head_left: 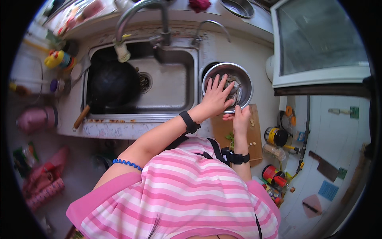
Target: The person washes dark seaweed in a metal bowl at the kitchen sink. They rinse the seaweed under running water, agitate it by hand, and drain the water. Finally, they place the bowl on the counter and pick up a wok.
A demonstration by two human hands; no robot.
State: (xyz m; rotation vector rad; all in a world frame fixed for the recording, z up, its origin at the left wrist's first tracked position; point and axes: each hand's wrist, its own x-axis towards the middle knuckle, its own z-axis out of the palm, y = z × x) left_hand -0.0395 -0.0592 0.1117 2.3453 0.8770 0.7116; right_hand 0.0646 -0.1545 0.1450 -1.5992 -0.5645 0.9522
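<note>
A stainless steel bowl stands to the right of the sink, with greyish raw seafood, apparently shrimp, inside. My left hand reaches over its near left rim. The fingers are spread and lie over the seafood, partly covering it. At the near rim, my right hand grips the bowl, thumb on the rim and fingers underneath. Below it lies a wooden cutting board, bearing green leaf pieces and small pale bits.
Left of the bowl is a steel sink holding a black wok, its wooden handle over the front edge. A large faucet arches above, and a thin one stands behind the bowl. An open window sash juts in at right.
</note>
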